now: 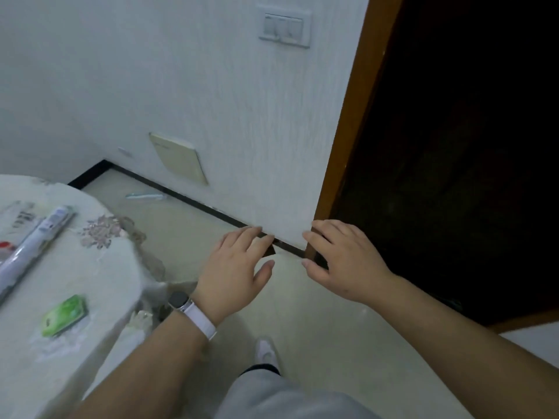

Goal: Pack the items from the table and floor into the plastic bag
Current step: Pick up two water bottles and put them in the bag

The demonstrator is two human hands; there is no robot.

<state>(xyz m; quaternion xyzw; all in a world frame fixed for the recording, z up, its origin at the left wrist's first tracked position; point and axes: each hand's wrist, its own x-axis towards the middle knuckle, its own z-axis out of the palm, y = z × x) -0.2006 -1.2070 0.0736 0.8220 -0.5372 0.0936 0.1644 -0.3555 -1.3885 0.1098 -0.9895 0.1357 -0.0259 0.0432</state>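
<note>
Hovering empty, fingers relaxed, at frame centre, left hand [239,273] and right hand [341,264] stand clear of the flat green plastic packet [64,315] on the table [99,276], lower left: probably light, slippery; pinch its edges.

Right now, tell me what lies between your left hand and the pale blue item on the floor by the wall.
Only bare floor shows in the head view between the left hand and the pale blue item.

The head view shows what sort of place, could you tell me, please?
Probably a room in a home: a table under a flowered cloth, a wall switch panel, and a wooden door frame opening onto a dark room.
</note>
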